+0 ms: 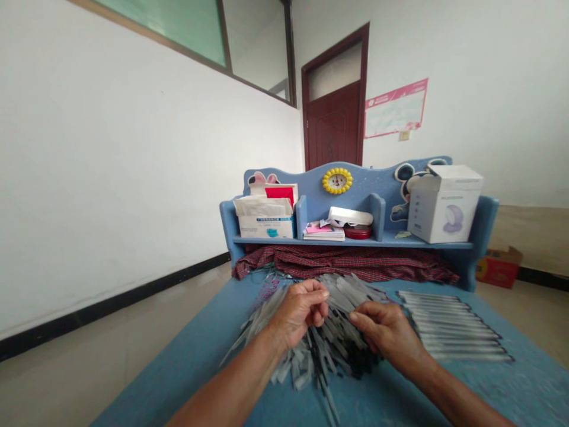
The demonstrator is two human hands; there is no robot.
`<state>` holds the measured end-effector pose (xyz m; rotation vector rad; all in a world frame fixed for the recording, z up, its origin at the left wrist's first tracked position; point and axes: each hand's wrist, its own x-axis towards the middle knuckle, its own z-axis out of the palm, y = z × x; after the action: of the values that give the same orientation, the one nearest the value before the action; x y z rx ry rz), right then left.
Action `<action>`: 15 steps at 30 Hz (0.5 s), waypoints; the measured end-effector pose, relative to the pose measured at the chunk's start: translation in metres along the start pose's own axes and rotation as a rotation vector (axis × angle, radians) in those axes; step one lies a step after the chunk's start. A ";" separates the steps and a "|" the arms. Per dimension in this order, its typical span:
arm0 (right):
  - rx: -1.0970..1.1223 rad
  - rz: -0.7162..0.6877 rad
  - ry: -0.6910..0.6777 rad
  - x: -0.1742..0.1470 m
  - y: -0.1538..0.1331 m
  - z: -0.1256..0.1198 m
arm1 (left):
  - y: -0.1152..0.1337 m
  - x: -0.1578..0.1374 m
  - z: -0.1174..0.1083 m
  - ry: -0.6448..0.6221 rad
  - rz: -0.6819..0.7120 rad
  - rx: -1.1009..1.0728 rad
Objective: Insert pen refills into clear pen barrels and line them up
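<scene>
Over a loose heap of thin translucent plastic strips, my left hand is closed in a pinch, thumb against curled fingers. Whatever is in that pinch is too small or blurred to name. A short way to its right, my right hand also pinches with thumb and forefinger; I cannot make out what it holds. Dark thin pieces lie among the strips below the hands. Right of my right hand, several translucent strips with dark ends lie side by side in a neat row.
The blue table has a raised shelf at its back. On it stand a mask box, a white case, a red round tin and a white carton. A checked cloth lies beneath.
</scene>
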<state>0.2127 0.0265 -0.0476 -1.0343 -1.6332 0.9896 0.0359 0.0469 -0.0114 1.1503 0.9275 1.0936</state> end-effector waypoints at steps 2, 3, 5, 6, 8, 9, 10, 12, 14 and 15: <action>-0.004 -0.015 -0.005 0.000 0.001 -0.001 | 0.002 -0.001 0.000 -0.013 -0.014 0.011; -0.006 -0.020 -0.007 0.000 0.001 -0.001 | 0.003 -0.002 0.000 -0.018 -0.019 0.015; -0.012 -0.034 -0.008 0.000 0.002 -0.001 | 0.004 -0.003 0.000 -0.026 -0.023 0.019; -0.020 -0.043 -0.008 0.000 0.003 -0.001 | 0.004 -0.003 0.000 -0.031 -0.023 0.019; -0.052 -0.065 0.001 -0.001 0.004 -0.001 | 0.004 -0.003 -0.001 -0.041 -0.018 0.032; -0.073 -0.078 0.010 -0.001 0.005 -0.001 | 0.003 -0.003 -0.001 -0.046 -0.015 0.047; -0.094 -0.091 0.020 -0.001 0.005 -0.001 | 0.003 -0.003 -0.001 -0.049 -0.010 0.063; -0.117 -0.110 0.032 -0.001 0.006 0.001 | 0.004 -0.004 0.000 -0.055 0.000 0.100; -0.103 -0.116 0.024 0.001 0.006 0.003 | 0.006 -0.006 0.001 -0.043 0.026 0.085; -0.090 -0.118 0.015 0.003 0.006 0.003 | 0.006 -0.007 0.002 -0.035 0.039 0.077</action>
<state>0.2101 0.0305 -0.0534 -0.9905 -1.7187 0.8349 0.0347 0.0397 -0.0046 1.2514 0.9304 1.0736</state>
